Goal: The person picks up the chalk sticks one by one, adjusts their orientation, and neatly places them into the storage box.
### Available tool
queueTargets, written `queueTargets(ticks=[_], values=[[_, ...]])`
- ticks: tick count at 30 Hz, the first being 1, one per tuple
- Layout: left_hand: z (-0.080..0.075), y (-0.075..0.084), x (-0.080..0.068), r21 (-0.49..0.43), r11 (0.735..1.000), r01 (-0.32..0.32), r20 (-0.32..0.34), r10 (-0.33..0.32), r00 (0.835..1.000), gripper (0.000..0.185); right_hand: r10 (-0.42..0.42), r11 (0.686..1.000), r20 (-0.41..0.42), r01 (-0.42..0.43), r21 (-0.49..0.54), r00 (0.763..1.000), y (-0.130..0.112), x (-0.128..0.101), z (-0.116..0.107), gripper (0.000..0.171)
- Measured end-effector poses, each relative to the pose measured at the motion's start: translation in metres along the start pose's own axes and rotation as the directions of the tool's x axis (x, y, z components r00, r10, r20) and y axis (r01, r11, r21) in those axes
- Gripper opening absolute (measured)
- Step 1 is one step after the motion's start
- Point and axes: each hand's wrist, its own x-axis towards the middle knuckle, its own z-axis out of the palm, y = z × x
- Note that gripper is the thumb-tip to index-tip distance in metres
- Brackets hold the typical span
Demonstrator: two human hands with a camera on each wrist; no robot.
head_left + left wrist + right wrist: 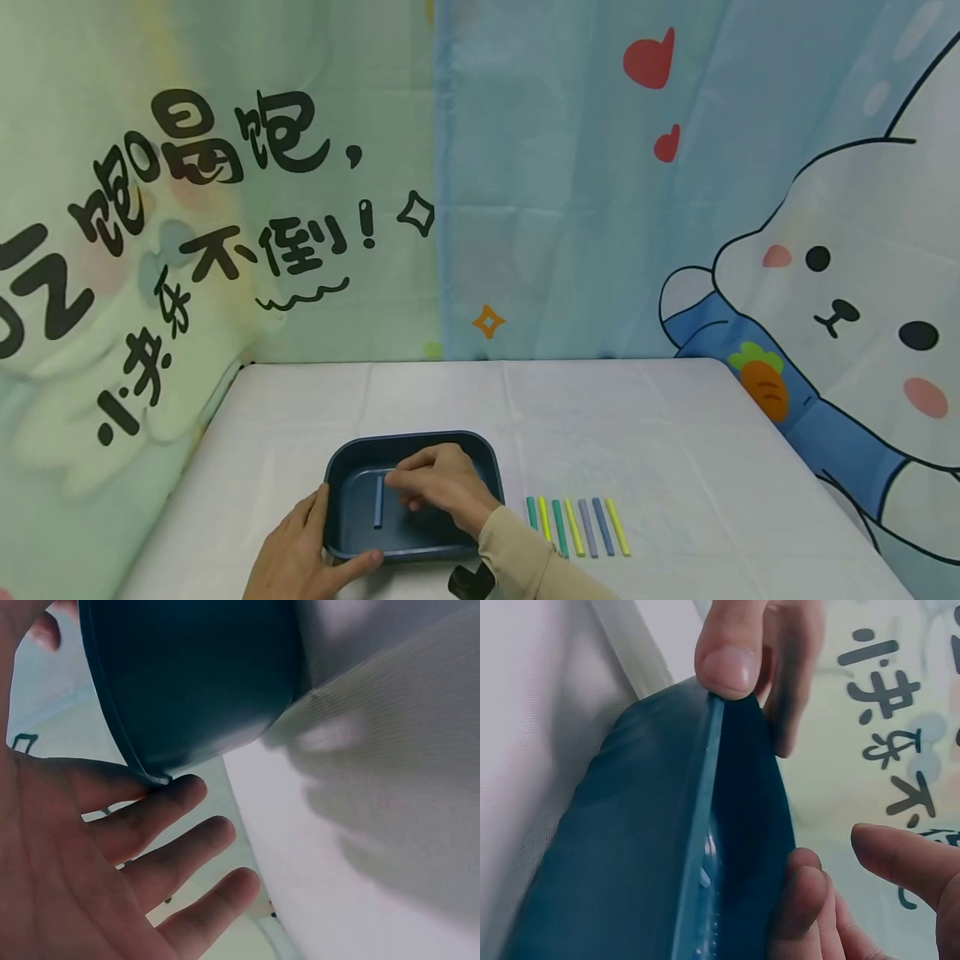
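A dark blue rectangular tray (412,553) stands on the white-covered table, with one slim blue stick (378,502) lying inside it. My left hand (303,546) spans its near left corner, thumb on the front rim and fingers along the left side. Those fingers look straight and spread in the left wrist view, one touching the rim (154,778). Over the tray's inside, my right hand (442,483) has its fingertips beside the stick's far end. A gap shows between the right thumb (885,851) and fingers in the right wrist view, with nothing seen between them.
Right of the tray, several thin sticks (573,527) in green, yellow, purple and blue lie in a row on the white cloth (675,467). A black wrist camera (471,582) sits by the right sleeve. Printed curtains (525,250) hang behind the table.
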Motion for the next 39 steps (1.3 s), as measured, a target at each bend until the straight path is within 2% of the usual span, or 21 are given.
queueTargets(ticks=[5,11,14,27,39], values=[[0.001,0.000,0.000,-0.006,1.000,0.017,0.006,-0.017,1.000,0.132,-0.003,1.000,0.014,0.002,0.018,1.000,0.000,-0.006,-0.012,0.031],[0.001,0.001,0.000,-0.006,1.000,-0.002,-0.016,0.002,1.000,0.132,-0.042,0.997,0.069,0.037,0.074,0.997,0.003,-0.013,-0.033,0.042],[0.002,0.001,0.001,-0.007,1.000,-0.009,-0.031,0.008,0.999,0.133,-0.044,0.996,0.065,0.038,0.084,0.997,0.003,-0.017,-0.043,0.046],[0.002,-0.002,0.001,0.010,1.000,-0.018,-0.069,0.019,0.997,0.132,-0.023,0.998,-0.017,0.024,0.058,1.000,-0.004,-0.032,-0.079,0.048],[0.003,-0.001,0.001,0.012,1.000,-0.016,-0.052,0.017,0.998,0.132,-0.021,1.000,-0.184,0.019,-0.011,0.983,0.001,-0.044,-0.108,0.049]])
